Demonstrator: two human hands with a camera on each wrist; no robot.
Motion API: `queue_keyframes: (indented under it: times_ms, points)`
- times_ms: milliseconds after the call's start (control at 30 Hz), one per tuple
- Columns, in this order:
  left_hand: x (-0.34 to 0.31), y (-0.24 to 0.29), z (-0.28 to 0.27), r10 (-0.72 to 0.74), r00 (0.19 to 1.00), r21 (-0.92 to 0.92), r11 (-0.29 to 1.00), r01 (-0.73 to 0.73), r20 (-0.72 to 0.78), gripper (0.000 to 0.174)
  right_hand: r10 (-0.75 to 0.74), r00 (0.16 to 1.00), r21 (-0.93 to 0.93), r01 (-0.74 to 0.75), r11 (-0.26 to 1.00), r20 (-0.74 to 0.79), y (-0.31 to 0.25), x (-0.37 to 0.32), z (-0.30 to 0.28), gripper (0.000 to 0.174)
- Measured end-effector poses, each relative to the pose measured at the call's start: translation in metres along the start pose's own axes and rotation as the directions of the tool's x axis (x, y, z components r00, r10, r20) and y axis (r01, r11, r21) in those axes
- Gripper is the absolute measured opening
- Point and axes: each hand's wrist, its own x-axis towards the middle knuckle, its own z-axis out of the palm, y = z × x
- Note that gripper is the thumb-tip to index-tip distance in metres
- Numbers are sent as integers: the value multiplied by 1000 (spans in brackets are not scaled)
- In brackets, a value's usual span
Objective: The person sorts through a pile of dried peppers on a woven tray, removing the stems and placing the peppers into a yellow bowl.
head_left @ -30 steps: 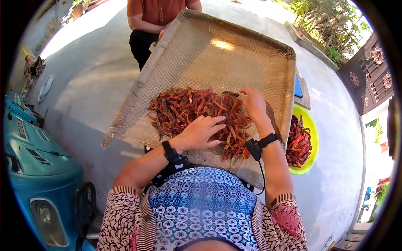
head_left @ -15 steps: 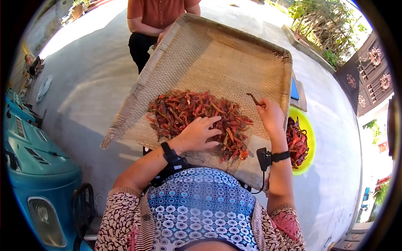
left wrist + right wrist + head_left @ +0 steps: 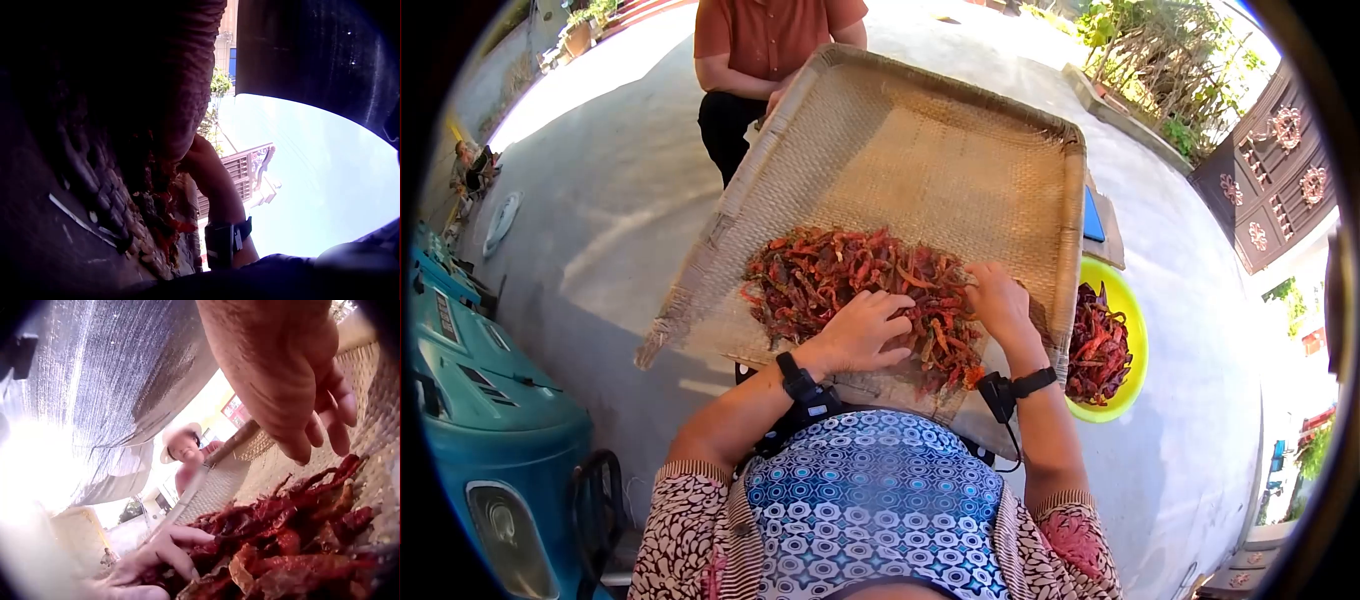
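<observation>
A heap of dried red chilies (image 3: 840, 275) lies on the near part of a woven tray (image 3: 960, 150). The left hand (image 3: 862, 332) rests on the heap's near side with its fingers spread; in the right wrist view the left hand (image 3: 162, 553) touches the chilies. At the heap's right edge is the right hand (image 3: 1000, 303). Seen in the right wrist view, the right hand (image 3: 294, 394) hangs above the chilies (image 3: 281, 544) with loosely bent fingers and nothing visible in them. The left wrist view is mostly dark.
A yellow-green basin (image 3: 1138, 345) with red chilies stands right of the tray. Another person (image 3: 775, 50) sits beyond the tray's far left edge. A teal machine (image 3: 500, 390) is at the left; a blue flat object (image 3: 1092, 215) lies beside the tray's right edge.
The right hand lifted a dark chili off to the right half a second ago; now it is back at the heap's edge without that chili in sight. The left hand has stayed on the heap.
</observation>
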Motion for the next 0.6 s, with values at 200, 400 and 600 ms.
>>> queue_keyframes:
  times_ms: [200, 400, 600]
  points:
    - [-1, -1, 2, -4, 1000, 36, 999, 4, 16, 28, 10, 1000, 44, -11, 999, 28, -5, -4, -4, 12]
    - [0, -1, 2, -12, 1000, 47, 999, 11, 21, 27, 29, 982, 442, -110, 890, 186, -1, -41, -40, 16]
    - [-2, -3, 4, -20, 999, 48, 999, 19, 27, 26, 157, 961, 505, -254, 825, 228, 31, -77, -58, 17]
